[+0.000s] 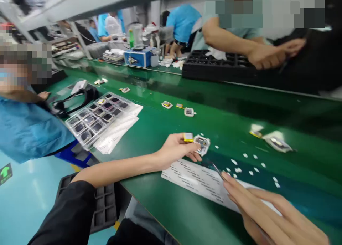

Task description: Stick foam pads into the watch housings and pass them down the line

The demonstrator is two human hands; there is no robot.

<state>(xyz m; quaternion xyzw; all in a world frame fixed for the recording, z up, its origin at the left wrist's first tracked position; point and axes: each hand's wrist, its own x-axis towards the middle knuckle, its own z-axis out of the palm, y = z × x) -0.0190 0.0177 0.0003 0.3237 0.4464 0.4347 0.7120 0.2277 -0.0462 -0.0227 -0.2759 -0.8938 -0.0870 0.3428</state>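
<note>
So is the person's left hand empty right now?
No, the left hand pinches a small yellow part and a clear-framed component above the green belt.

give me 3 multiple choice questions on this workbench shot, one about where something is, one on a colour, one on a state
1. Where is the clear tray of small parts?
A. at the left of the belt
B. in the right hand
C. on the floor

2. What colour is the belt?
A. red
B. green
C. white

3. What does the left hand do?
A. lies flat and empty
B. pinches a small yellow part
C. grips a bottle

Key:
1 A, it lies near the left edge.
2 B, the surface is green.
3 B, fingertips close on the part.
</note>
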